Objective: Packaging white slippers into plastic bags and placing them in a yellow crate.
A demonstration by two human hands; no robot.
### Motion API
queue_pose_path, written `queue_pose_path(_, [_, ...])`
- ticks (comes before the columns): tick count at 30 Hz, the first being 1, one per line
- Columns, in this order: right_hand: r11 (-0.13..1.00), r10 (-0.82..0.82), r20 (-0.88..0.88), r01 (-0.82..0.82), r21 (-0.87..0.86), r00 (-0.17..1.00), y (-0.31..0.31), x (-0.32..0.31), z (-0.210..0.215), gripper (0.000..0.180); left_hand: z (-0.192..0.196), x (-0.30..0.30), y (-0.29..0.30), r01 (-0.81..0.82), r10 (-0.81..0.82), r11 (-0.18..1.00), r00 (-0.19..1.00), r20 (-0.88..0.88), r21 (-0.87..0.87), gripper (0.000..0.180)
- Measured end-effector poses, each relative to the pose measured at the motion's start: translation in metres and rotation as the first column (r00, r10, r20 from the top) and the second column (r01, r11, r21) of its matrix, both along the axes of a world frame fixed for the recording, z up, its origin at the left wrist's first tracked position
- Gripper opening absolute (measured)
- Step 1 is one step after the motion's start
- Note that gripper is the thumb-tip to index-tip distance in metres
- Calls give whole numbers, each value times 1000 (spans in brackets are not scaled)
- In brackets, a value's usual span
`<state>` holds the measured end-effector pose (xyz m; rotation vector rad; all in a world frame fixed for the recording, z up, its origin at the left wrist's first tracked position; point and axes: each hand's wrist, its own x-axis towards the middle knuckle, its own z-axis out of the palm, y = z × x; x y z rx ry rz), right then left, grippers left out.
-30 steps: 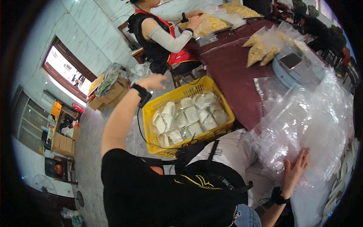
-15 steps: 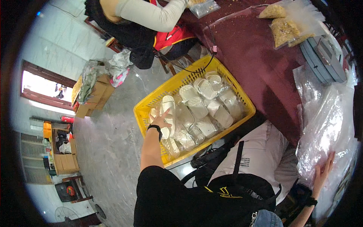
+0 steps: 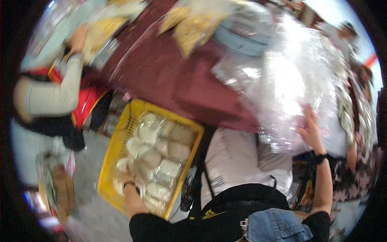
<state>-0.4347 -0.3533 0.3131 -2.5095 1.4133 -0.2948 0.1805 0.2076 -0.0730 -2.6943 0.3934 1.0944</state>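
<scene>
A yellow plastic crate (image 3: 109,158) stands on the floor beside the table, filled with white wrapped packets (image 3: 163,151). My left hand (image 3: 128,177), with a dark band on its wrist, reaches into the crate's near corner among the packets. Blur hides its fingers, so its grip is unclear. My right hand (image 3: 309,130) lies flat with fingers spread on a heap of clear plastic bags (image 3: 290,76) on the table. A white sack (image 3: 238,159) sits between my arms, in front of my dark shirt.
The maroon table (image 3: 169,76) carries bags of yellowish food (image 3: 193,26) and a blue-grey device (image 3: 246,38). A person in a red apron with pale sleeves (image 3: 60,97) works at the left. Another person (image 3: 358,125) stands at the right. A cardboard box (image 3: 60,191) is on the floor.
My left arm came down from a raised reach and went into the yellow crate. The view swung toward the table. My right hand stayed on the plastic bags.
</scene>
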Motion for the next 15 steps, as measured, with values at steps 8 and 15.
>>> queue_pose_path(8, [958, 224, -70, -233, -168, 972, -10, 3, 3, 83, 106, 21, -16, 208, -203, 977, 974, 99, -41, 75])
queue_pose_path(15, [892, 394, -68, -399, -212, 916, -48, -15, 27, 52, 350, -140, -233, 431, -317, 582, 901, 297, -689, 34])
